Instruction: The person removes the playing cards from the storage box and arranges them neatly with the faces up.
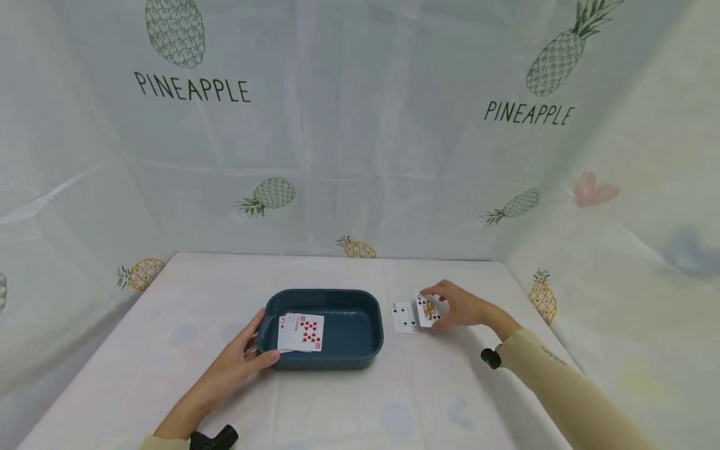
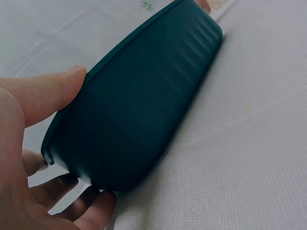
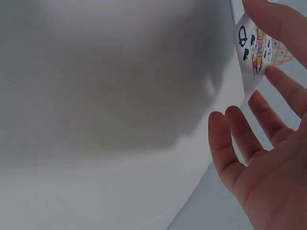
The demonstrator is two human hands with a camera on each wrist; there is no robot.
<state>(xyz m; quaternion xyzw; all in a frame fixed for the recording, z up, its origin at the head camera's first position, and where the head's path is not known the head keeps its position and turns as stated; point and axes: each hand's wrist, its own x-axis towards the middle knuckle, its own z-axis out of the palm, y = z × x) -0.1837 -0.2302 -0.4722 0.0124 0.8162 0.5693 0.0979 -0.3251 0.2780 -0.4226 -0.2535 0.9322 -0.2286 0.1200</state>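
A dark teal tray (image 1: 351, 362) stands on the table, and my left hand (image 1: 236, 362) grips its left end. In the left wrist view the thumb lies on the tray's (image 2: 129, 105) rim while the fingers curl round the end. Red-suited playing cards (image 1: 300, 331) overlap inside the tray's left half, a ten of hearts on top. My right hand (image 1: 461, 306) pinches a black-suited queen card (image 1: 426, 310) between thumb and fingers; the right wrist view shows this queen card (image 3: 252, 48) tilted. Right of the tray lies a face-up card marked 2 (image 1: 402, 319), beside the queen.
A white cloth covers the table (image 1: 337, 412). Behind it hangs a pale curtain (image 1: 365, 137) printed with pineapples, and more of the same cloth closes in both sides. Each wrist wears a black device (image 1: 491, 358).
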